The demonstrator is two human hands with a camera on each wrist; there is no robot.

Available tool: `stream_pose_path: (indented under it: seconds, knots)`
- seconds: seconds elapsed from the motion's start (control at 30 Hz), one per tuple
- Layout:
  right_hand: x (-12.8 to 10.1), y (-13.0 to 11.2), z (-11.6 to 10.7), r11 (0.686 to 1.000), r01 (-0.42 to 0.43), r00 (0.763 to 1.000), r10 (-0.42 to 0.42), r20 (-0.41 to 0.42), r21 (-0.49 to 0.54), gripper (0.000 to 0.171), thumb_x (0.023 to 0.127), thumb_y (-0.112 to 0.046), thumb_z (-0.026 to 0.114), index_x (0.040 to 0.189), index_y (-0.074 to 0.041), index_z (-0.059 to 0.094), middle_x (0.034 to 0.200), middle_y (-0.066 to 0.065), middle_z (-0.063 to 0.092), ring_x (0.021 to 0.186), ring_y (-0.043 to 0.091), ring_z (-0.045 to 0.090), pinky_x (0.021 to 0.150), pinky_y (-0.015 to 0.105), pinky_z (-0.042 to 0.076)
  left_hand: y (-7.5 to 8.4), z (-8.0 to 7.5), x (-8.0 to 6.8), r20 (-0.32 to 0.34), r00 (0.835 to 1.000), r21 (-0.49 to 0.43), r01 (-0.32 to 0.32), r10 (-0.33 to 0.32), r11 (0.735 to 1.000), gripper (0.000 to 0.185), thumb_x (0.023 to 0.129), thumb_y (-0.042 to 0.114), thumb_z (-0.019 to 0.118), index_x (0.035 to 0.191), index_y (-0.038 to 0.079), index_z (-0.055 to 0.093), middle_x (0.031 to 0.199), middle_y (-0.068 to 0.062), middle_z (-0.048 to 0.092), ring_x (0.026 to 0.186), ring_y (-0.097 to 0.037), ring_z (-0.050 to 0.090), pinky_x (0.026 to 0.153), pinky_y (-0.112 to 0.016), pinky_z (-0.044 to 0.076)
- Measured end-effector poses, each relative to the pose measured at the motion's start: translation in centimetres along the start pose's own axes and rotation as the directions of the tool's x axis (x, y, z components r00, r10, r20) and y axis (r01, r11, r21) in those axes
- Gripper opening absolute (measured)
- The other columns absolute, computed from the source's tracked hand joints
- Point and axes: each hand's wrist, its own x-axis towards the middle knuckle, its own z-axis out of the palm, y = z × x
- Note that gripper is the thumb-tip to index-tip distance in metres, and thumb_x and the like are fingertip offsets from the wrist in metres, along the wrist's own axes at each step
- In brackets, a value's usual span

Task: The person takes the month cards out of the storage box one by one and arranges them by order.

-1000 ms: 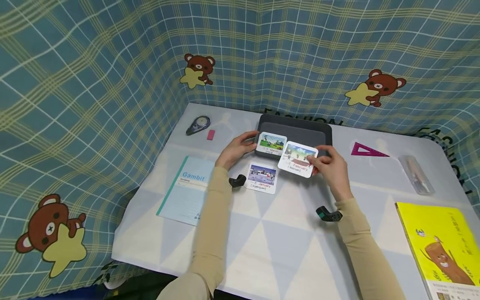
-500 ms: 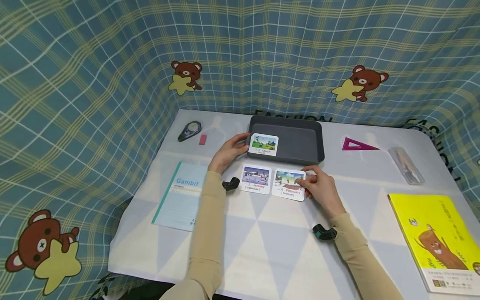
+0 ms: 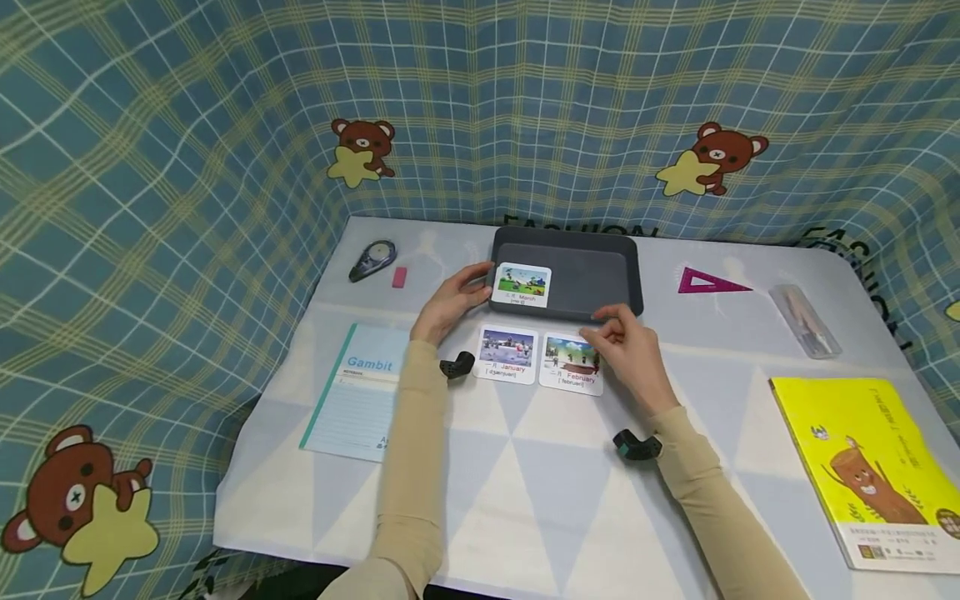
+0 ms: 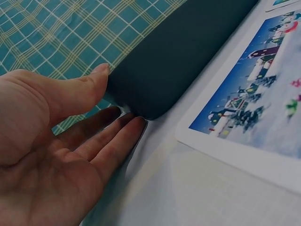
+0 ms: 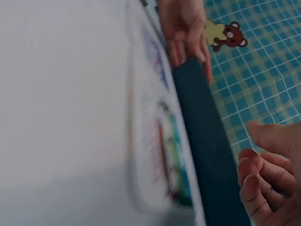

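A dark grey tray [image 3: 592, 283] lies at the back of the table, a March card [image 3: 522, 284] in its left part. My left hand [image 3: 452, 305] touches the tray's left front corner; in the left wrist view its fingers [image 4: 117, 146] are nearly straight against the corner. In front of the tray, a January card [image 3: 507, 354] and a February card [image 3: 572, 364] lie side by side on the table, a narrow gap between them. My right hand [image 3: 628, 350] is over the February card's right side, fingers loosely bent and holding nothing; the right wrist view shows them beside the tray's wall.
To the left are a blue notebook [image 3: 352, 392], a pink eraser [image 3: 400, 277] and a correction tape [image 3: 372, 260]. A magenta set square [image 3: 708, 283], a clear slim case [image 3: 805, 321] and a yellow book [image 3: 862, 467] lie to the right. A checked curtain [image 3: 525, 108] hangs behind.
My right hand has brought the February card down from over the tray, laid it right of the January card and let go, then lifted slightly. The left hand has stayed at the tray.
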Motion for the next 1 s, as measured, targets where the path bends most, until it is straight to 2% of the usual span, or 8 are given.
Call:
stream_pose_path:
  seconds: [0.07, 0.17, 0.3, 0.4, 0.6, 0.73, 0.9, 1.0]
  knots:
    - [1.3, -1.1, 0.2, 0.996, -0.006, 1.0, 0.008, -0.015, 0.091, 0.044, 0.094, -0.038, 0.075, 0.125, -0.012, 0.058, 0.086, 0.003, 0.07, 0.075, 0.021, 0.064, 0.066, 0.027, 0.049, 0.1, -0.2, 0.1, -0.001, 1.0, -0.01, -0.012, 0.012, 1.0, 0.056, 0.099, 0.005, 0.066, 0.151, 0.017, 0.051, 0.158, -0.007, 0.041, 0.142, -0.026, 0.044, 0.112, -0.036, 0.044]
    - [3.2, -2.3, 1.0, 0.972, -0.056, 0.998, 0.058, 0.001, 0.23, 0.052, 0.093, -0.042, 0.075, 0.131, -0.013, 0.055, 0.098, 0.005, 0.068, 0.086, 0.027, 0.066, 0.075, 0.038, 0.055, 0.1, -0.5, 0.1, 0.008, 1.0, -0.017, -0.019, 0.019, 1.0, 0.056, 0.099, 0.004, 0.066, 0.151, 0.015, 0.05, 0.158, -0.008, 0.041, 0.141, -0.026, 0.045, 0.112, -0.035, 0.044]
    - [5.8, -3.0, 2.2, 0.944, -0.12, 0.993, 0.111, 0.045, 0.306, 0.059, 0.093, -0.04, 0.076, 0.139, -0.012, 0.05, 0.111, 0.008, 0.063, 0.099, 0.026, 0.062, 0.082, 0.046, 0.054, 0.1, -0.2, 0.1, 0.009, 1.0, -0.01, -0.012, 0.012, 1.0, 0.056, 0.098, 0.006, 0.068, 0.151, 0.016, 0.051, 0.157, -0.006, 0.042, 0.14, -0.025, 0.046, 0.111, -0.034, 0.045]
    - [7.9, -3.1, 3.3, 0.946, -0.157, 0.986, 0.135, 0.094, 0.283, 0.064, 0.093, -0.035, 0.076, 0.145, -0.011, 0.045, 0.119, 0.011, 0.06, 0.107, 0.024, 0.059, 0.087, 0.044, 0.053, 0.0, 0.0, 0.1, 0.003, 1.0, -0.006, -0.013, 0.013, 1.0, 0.055, 0.098, 0.006, 0.068, 0.15, 0.018, 0.052, 0.157, -0.006, 0.043, 0.14, -0.025, 0.046, 0.111, -0.034, 0.045]
    - [11.0, -2.5, 5.2, 0.951, -0.254, 0.957, 0.221, 0.19, 0.174, 0.076, 0.092, -0.026, 0.079, 0.153, -0.009, 0.037, 0.129, 0.02, 0.05, 0.113, 0.035, 0.052, 0.092, 0.052, 0.049, -0.2, 0.2, -0.2, -0.001, 1.0, 0.0, -0.004, 0.004, 1.0, 0.055, 0.098, 0.006, 0.068, 0.149, 0.019, 0.053, 0.156, -0.006, 0.044, 0.14, -0.025, 0.047, 0.11, -0.033, 0.046]
    - [11.6, -2.4, 5.6, 0.959, -0.269, 0.946, 0.245, 0.213, 0.092, 0.075, 0.09, -0.023, 0.081, 0.151, -0.004, 0.04, 0.131, 0.022, 0.043, 0.113, 0.037, 0.047, 0.094, 0.052, 0.046, -0.2, 0.2, -0.2, 0.002, 1.0, -0.002, -0.022, 0.022, 1.0, 0.055, 0.098, 0.005, 0.068, 0.15, 0.017, 0.052, 0.156, -0.007, 0.044, 0.14, -0.027, 0.045, 0.11, -0.034, 0.046]
    - [11.7, -2.4, 5.8, 0.97, -0.243, 0.953, 0.237, 0.188, 0.009, 0.07, 0.089, -0.022, 0.082, 0.145, -0.001, 0.047, 0.131, 0.022, 0.04, 0.114, 0.037, 0.043, 0.093, 0.053, 0.046, 0.0, 0.2, 0.0, 0.009, 0.999, 0.013, -0.033, 0.033, 0.999, 0.055, 0.098, 0.006, 0.067, 0.15, 0.017, 0.052, 0.156, -0.007, 0.043, 0.141, -0.028, 0.045, 0.11, -0.034, 0.046]
    - [11.8, -2.4, 6.1, 0.972, -0.235, 0.957, 0.232, 0.173, -0.006, 0.067, 0.089, -0.022, 0.082, 0.143, -0.001, 0.048, 0.131, 0.022, 0.041, 0.115, 0.037, 0.043, 0.093, 0.053, 0.046, 0.1, 0.0, 0.0, 0.003, 1.0, 0.016, -0.029, 0.029, 0.999, 0.054, 0.099, 0.006, 0.067, 0.15, 0.017, 0.052, 0.156, -0.008, 0.043, 0.14, -0.028, 0.046, 0.11, -0.034, 0.046]
